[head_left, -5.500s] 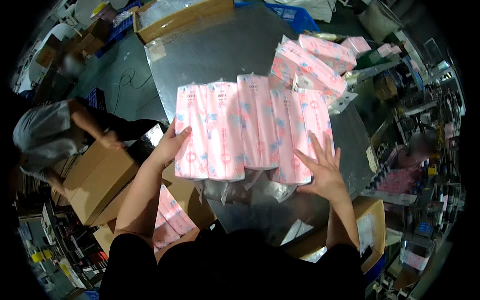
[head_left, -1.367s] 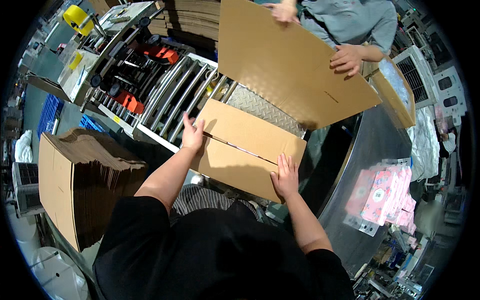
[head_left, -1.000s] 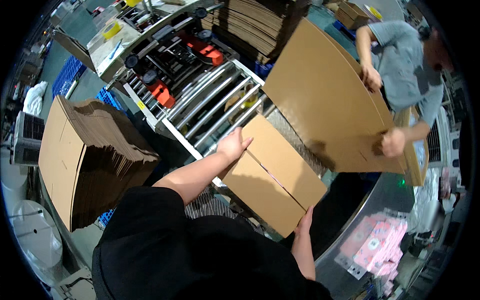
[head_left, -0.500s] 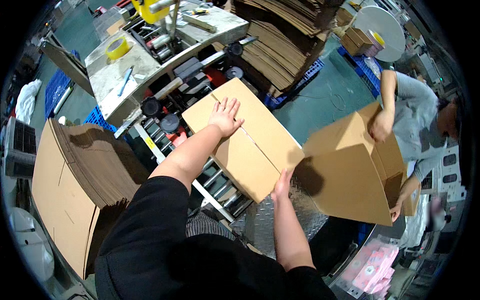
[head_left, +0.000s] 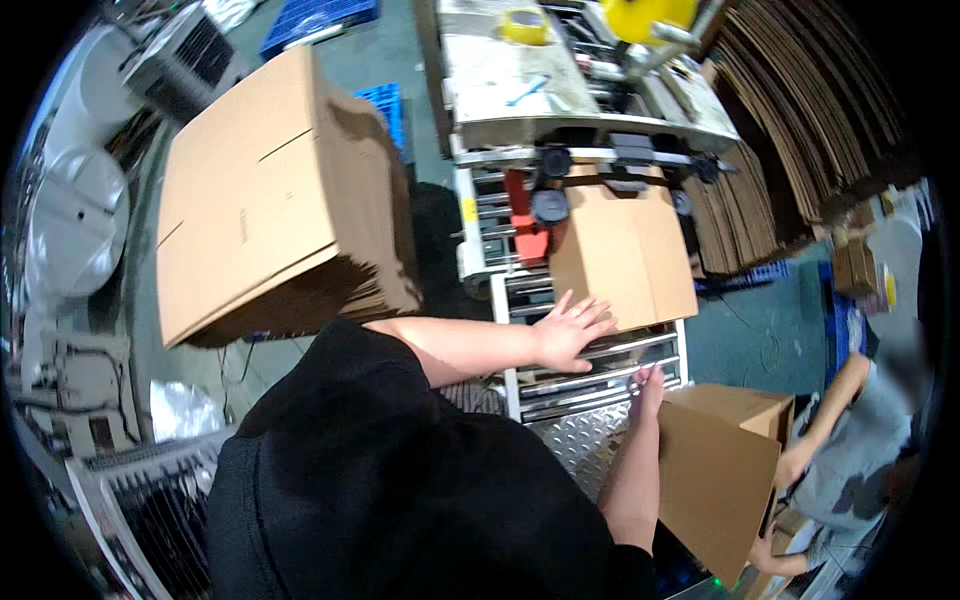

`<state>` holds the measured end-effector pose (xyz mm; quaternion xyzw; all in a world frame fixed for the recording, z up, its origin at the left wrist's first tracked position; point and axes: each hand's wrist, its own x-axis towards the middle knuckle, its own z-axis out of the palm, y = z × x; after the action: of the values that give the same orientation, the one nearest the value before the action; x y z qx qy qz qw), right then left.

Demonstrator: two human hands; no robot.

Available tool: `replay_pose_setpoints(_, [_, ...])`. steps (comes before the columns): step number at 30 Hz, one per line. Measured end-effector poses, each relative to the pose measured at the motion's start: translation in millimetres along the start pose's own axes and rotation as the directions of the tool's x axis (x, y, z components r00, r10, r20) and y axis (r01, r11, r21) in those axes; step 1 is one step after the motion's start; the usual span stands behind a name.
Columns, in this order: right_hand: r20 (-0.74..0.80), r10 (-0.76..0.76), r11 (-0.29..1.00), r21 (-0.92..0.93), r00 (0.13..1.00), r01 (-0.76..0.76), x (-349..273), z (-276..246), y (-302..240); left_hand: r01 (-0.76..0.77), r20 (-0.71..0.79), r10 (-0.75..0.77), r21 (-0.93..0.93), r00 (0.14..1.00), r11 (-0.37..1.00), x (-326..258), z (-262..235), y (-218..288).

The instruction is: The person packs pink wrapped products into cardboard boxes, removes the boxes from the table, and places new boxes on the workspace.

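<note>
A closed cardboard box [head_left: 630, 250] lies on the roller conveyor [head_left: 620, 360], its far end in among the black knobs of the taping machine [head_left: 632, 148]. My left hand [head_left: 575, 332] is open, fingers spread, at the near left corner of this box; whether it still touches is hard to tell. Apart from the box, my right hand [head_left: 648, 390] is raised over the near end of the rollers with its fingers loosely extended and nothing in them. Just right of it stands a bigger open carton [head_left: 715, 470], which a co-worker's hands [head_left: 790, 465] hold at its far side.
At the left rises a tall stack of flat cardboard [head_left: 250, 210]. More flat cardboard sheets [head_left: 800, 130] are piled at the back right. A tape roll [head_left: 525, 27] and a blue pen [head_left: 528, 90] lie on the machine's table. Diamond-plate metal [head_left: 580, 445] lies before the rollers.
The box has slid away along the rollers into the machine. My right hand has come off it, and my left hand is at its near end. The view has swung left.
</note>
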<state>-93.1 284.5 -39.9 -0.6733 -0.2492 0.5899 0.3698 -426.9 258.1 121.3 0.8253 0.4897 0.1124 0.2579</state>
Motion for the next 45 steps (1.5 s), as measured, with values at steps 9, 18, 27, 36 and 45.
replay_pose_setpoints(9, [0.228, 0.325, 0.833, -0.528, 0.918, -0.163, -178.2, -65.9, 123.8, 0.744, -0.589, -0.489, 0.335, 0.644, 0.578, -222.0, -133.9, -94.2])
replay_pose_setpoints(18, [0.124, 0.208, 0.781, -0.619, 0.97, -0.089, -219.4, -134.4, 146.2, 0.849, -0.381, -0.768, 0.348, 0.515, 0.398, -343.0, -139.3, -121.1])
replay_pose_setpoints(27, [0.107, 0.289, 0.779, -0.604, 0.951, -0.169, -273.7, -182.1, 194.0, 0.861, -0.603, -0.62, 0.414, 0.502, 0.294, -451.8, -110.2, -137.8])
replay_pose_setpoints(36, [0.336, -0.453, 0.526, -0.647, 0.826, 0.552, -304.4, -94.2, 55.3, 0.513, -0.608, 0.331, 0.791, 0.722, 0.334, -378.4, -287.4, 117.6])
replay_pose_setpoints(45, [0.553, -0.749, 0.084, -0.467, 0.365, 0.88, -435.6, 27.2, -138.0, 0.132, -0.161, 0.79, 0.986, 0.592, 0.101, -348.5, -360.0, 366.8])
